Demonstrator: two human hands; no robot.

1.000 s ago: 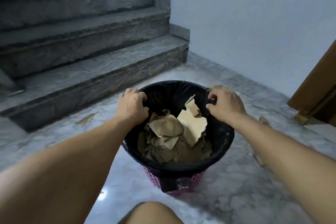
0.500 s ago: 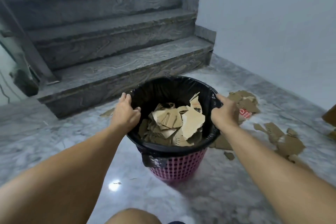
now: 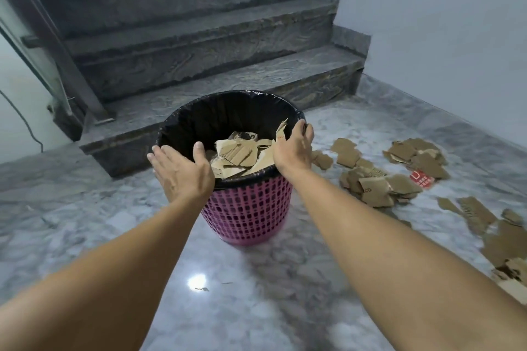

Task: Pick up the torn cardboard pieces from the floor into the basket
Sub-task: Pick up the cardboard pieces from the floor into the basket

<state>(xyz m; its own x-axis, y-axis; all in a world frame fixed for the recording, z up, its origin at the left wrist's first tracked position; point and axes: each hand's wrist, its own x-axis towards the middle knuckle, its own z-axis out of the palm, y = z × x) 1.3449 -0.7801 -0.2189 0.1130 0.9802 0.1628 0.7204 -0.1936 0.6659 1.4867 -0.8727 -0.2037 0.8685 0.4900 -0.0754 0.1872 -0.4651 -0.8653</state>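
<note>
Pink lattice basket point(image 3: 246, 212) with a black liner point(image 3: 228, 111), standing on the marble floor point(image 3: 256, 293) at the foot of the stairs point(image 3: 199, 65), already part-filled with torn cardboard point(image 3: 236, 152). Left hand point(image 3: 178, 172) laid over the near rim, fingers point(image 3: 159, 155) fairly straight and spread, thumb at the inner edge — touching, not clamping. Right hand point(image 3: 293, 151) against the right rim, fingers hooked loosely over the liner edge; whether actually gripping, hard to tell. More cardboard pieces point(image 3: 376, 185) scattered on the floor to the right of the basket, some just beside it, others well apart toward the frame's edge. Likely light, stiff, flat and ragged-edged — easiest pinched by an edge or scooped several at once; thin scraps lying flush with smooth marble probably need a fingernail lift.
</note>
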